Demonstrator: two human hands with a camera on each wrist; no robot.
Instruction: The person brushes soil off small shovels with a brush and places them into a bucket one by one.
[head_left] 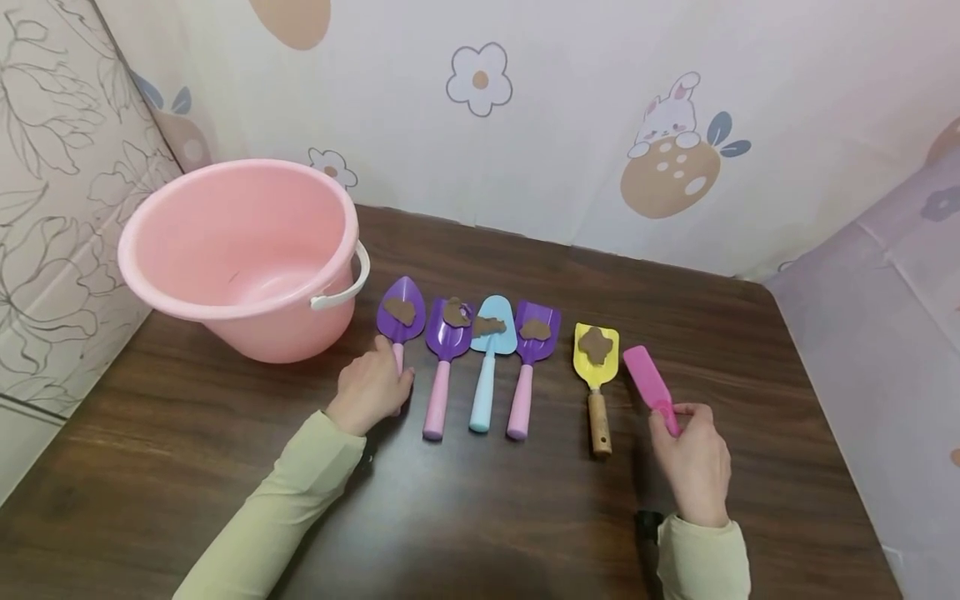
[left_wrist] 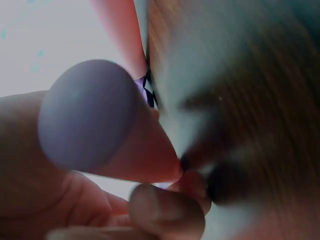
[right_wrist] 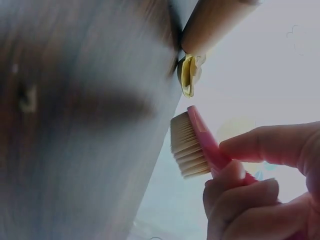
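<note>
My left hand (head_left: 372, 387) grips the pink handle of a purple pointed toy shovel (head_left: 406, 289) with a brown lump on its blade. The rounded handle end (left_wrist: 90, 115) fills much of the left wrist view. In my right hand (head_left: 696, 462) is a pink brush (head_left: 647, 377), pinched by its handle; pale bristles (right_wrist: 187, 145) point toward the table in the right wrist view. Left of the brush lies a yellow shovel (head_left: 582, 362) with a wooden handle, bearing another brown lump.
Between the hands lie two more purple shovels (head_left: 450, 343) (head_left: 529, 354) and a light blue one (head_left: 486, 387), each carrying brown material. A big pink bucket (head_left: 300, 333) with a white handle stands at the left on the dark wooden table (head_left: 465, 517). Patterned wall coverings (head_left: 555, 125) rise behind.
</note>
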